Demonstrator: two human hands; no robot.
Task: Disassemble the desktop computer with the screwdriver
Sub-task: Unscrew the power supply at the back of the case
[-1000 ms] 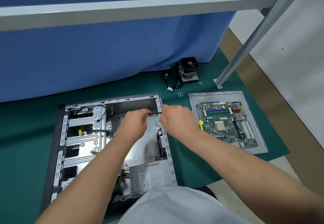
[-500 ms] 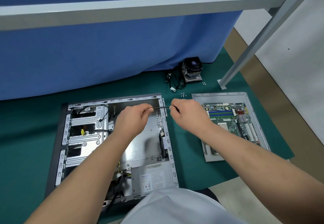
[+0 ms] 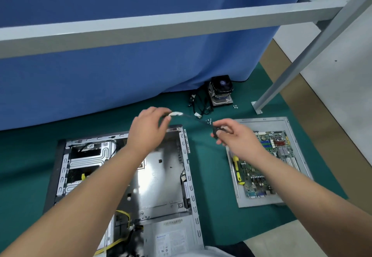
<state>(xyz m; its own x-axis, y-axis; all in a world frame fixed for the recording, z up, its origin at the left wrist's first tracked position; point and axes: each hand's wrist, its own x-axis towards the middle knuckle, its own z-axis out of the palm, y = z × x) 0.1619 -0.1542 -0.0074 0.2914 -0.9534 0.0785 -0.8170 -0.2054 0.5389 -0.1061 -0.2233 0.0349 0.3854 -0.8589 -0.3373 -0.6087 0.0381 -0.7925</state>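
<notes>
both hands raised above the green mat (image 3: 211, 176), a thin black cable (image 3: 196, 119) stretched between them. left hand (image 3: 148, 134) pinches the cable's white connector (image 3: 177, 113) between thumb and fingertips. right hand (image 3: 236, 137) has fingers curled around the cable's dark end, over the gap between case and tray.

open computer case (image 3: 161, 176) lies flat at the mat's near left, side panel off, bare metal floor inside; power supply (image 3: 171, 238) at its near end, with yellow wires beside it. drive cage at the case's left side.

motherboard (image 3: 265, 162) sits in a grey tray (image 3: 241, 200) toward the mat's right edge. yellow-handled screwdriver (image 3: 237, 171) rests on the tray's left side, untouched. cpu cooler (image 3: 221, 90) with loose black cables stands at the far edge against the blue curtain (image 3: 120, 65); small screws (image 3: 209, 120) lie on the mat between cooler and tray.
</notes>
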